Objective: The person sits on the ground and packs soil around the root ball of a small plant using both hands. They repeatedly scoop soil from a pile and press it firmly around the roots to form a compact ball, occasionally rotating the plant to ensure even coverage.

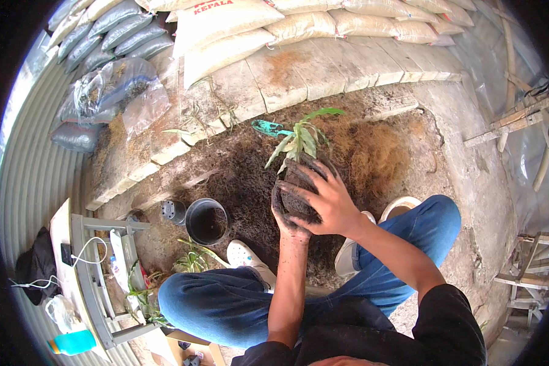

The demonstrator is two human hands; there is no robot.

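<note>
A leafy green plant (304,139) rises from a round, dark root ball (299,200) held over the soil between my feet. My left hand (288,226) cups it from the left and below, with the fingers partly hidden. Across its right side and top, my right hand (329,206) wraps with bent fingers spread; both hands are smeared with soil. Beyond the root ball, a teal hand trowel (268,127) lies on the ground. An upright black plant pot (191,215) stands to the left, with dark material at its bottom.
Dark loose soil (244,180) and brown fibre (378,155) cover the ground ahead. A small black pot (174,211) lies beside the larger one. Full sacks (226,52) are stacked on a slab ledge (287,91). A small table (82,262) stands left; wooden frames (531,268) stand right.
</note>
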